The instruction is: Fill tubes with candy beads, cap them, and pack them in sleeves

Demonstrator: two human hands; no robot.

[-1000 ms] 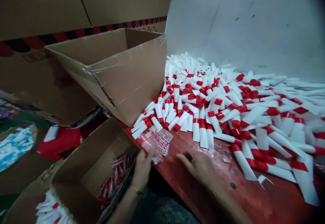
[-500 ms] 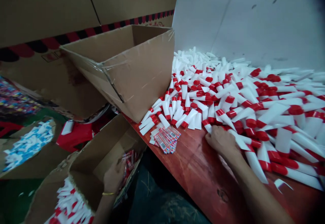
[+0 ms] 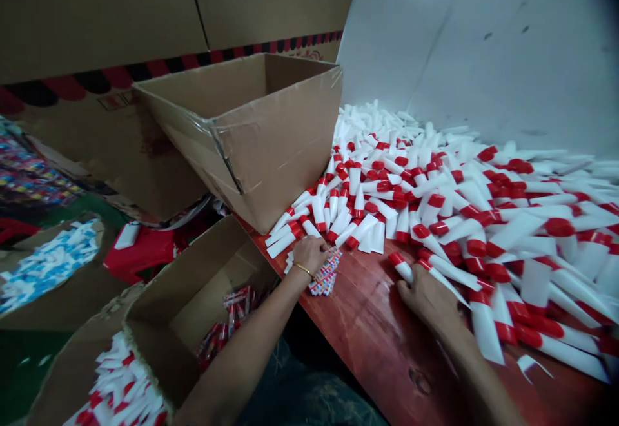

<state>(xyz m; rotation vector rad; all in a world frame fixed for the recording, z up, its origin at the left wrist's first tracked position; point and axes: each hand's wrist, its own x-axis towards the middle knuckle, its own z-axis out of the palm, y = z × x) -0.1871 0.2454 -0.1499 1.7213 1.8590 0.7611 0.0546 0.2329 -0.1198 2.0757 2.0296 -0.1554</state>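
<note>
My left hand (image 3: 311, 256), with a gold bangle at the wrist, is over a small stack of printed cards (image 3: 325, 276) near the edge of the red table. Its fingers are pinched at the upper edge of the cards and partly cover them. My right hand (image 3: 425, 294) is closed around a white tube with a red cap (image 3: 402, 267), the capped end sticking out to the left. Beside it spreads a large heap of white, red-capped tubes (image 3: 464, 220).
An open cardboard box (image 3: 275, 149) stands at the table's (image 3: 358, 323) back left. Below the edge, another carton (image 3: 159, 310) contains red-and-clear packets (image 3: 236, 307). White-and-red pieces (image 3: 123, 381) and blue-and-white pieces (image 3: 53, 261) fill cartons further left. A pale wall (image 3: 483, 46) rises behind the heap.
My left hand has moved up from the carton of packets to the printed cards on the table. My right hand has drawn slightly back towards me with a tube. The view has shifted slightly.
</note>
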